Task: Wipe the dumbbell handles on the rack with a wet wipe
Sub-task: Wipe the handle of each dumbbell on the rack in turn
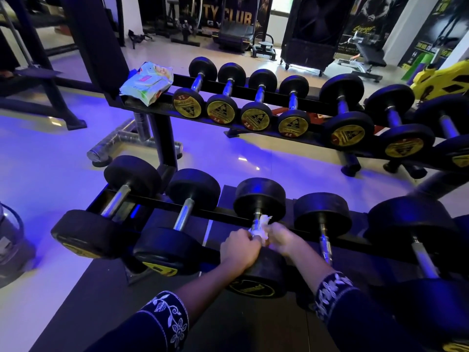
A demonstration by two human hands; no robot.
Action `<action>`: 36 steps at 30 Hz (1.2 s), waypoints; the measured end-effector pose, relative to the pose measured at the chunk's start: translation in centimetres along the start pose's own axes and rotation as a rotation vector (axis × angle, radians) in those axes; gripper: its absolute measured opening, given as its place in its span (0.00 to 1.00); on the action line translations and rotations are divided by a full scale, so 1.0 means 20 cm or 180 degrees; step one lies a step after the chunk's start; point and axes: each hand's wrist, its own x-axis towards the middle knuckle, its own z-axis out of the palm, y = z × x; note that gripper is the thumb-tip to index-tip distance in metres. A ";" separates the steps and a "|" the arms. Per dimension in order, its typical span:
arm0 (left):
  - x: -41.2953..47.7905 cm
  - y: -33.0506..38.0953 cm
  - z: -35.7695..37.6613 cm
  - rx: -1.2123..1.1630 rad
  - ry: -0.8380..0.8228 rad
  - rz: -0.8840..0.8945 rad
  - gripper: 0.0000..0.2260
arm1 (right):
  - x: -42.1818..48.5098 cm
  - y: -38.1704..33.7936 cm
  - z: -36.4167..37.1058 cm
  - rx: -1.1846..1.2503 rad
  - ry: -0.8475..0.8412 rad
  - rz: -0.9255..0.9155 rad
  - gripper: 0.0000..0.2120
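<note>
On the lower rack (223, 213) lie several black dumbbells with chrome handles. My left hand (239, 247) and my right hand (284, 237) both grip the handle of the third dumbbell from the left (260, 199). A crumpled white wet wipe (264, 222) is wrapped around that handle between my hands, and both hands hold it. The handle is mostly hidden under the hands. The dumbbell's near head (264, 278) shows below my wrists.
The upper rack (253, 94) carries several smaller dumbbells with gold labels. A pack of wet wipes (147, 83) lies on its left end. Neighbouring dumbbell handles (184, 214) (326, 246) flank my hands. Gym machines and a glossy floor lie beyond.
</note>
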 end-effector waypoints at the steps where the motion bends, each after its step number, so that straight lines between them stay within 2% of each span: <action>1: 0.00 0.00 0.00 -0.0008 -0.0035 0.0019 0.16 | -0.02 0.02 -0.02 -0.0276 0.0101 0.0029 0.16; 4: 0.01 -0.02 -0.04 -0.0235 -0.0053 0.0244 0.14 | -0.04 0.03 0.00 -0.0884 0.0523 -0.0182 0.15; 5: 0.00 -0.04 -0.06 -0.0207 0.0045 0.0517 0.14 | -0.03 0.02 0.01 -0.1067 0.0639 -0.0257 0.15; 7: -0.03 -0.10 -0.09 0.0154 0.0137 0.1426 0.16 | -0.02 0.01 0.04 -0.1193 0.0782 -0.0330 0.15; 9: -0.10 -0.15 -0.10 0.0705 -0.0223 0.2223 0.27 | -0.01 0.00 0.04 -0.0995 0.0738 -0.0224 0.14; 11: -0.15 -0.18 -0.07 0.1138 -0.0399 0.2468 0.40 | -0.02 -0.02 0.03 -0.0854 0.0640 -0.0138 0.13; 13: -0.14 -0.21 -0.06 0.1149 -0.0328 0.2512 0.46 | -0.03 -0.02 0.02 -0.0844 0.0532 -0.0098 0.14; 17: -0.09 -0.26 -0.07 0.0867 -0.0351 0.2477 0.46 | -0.02 0.03 -0.01 -0.0831 0.0597 -0.0128 0.11; 20: -0.07 -0.33 -0.09 0.0447 -0.0261 0.2549 0.45 | -0.02 0.03 0.04 -0.0955 0.0689 -0.0167 0.13; 23: -0.04 -0.41 -0.14 0.0243 -0.0151 0.2491 0.43 | -0.03 0.02 0.10 -0.1031 0.0786 -0.0192 0.18; 25: -0.06 -0.42 -0.18 0.0127 -0.0142 0.2321 0.41 | -0.02 0.01 0.15 -0.1171 0.0870 -0.0236 0.16; 30: -0.06 -0.38 -0.24 -0.0615 -0.0205 0.1599 0.25 | 0.02 -0.02 0.28 -0.1946 0.1258 -0.0419 0.24; 33: -0.03 -0.33 -0.24 -0.0191 -0.0009 0.1386 0.16 | 0.01 -0.02 0.29 -0.1692 0.1276 -0.0399 0.22; 36: -0.01 -0.28 -0.28 0.0640 -0.0109 0.1672 0.24 | 0.02 -0.01 0.26 -0.1208 0.1260 -0.0384 0.18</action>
